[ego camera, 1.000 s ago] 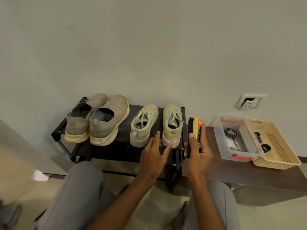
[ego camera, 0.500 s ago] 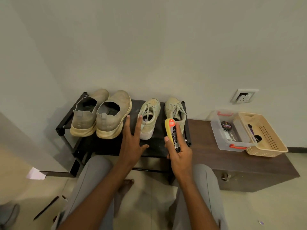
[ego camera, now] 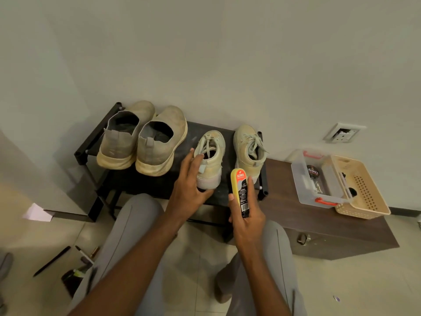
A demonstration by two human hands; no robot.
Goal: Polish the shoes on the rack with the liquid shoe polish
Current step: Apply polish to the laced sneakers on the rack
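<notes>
My left hand (ego camera: 190, 187) has now moved onto the laced shoe (ego camera: 210, 160) and grasps its heel, while my right hand (ego camera: 247, 215) holds the polish bottle (ego camera: 241, 190), so polishing can begin.

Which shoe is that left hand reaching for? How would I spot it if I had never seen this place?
Look at the black shoe rack against the wall, which holds four pale shoes in a row. The left hand is on the third shoe from the left. It is a small lace-up one, unlike the two big slip-ons to its left, and sits nearer the front edge than its partner.
</notes>
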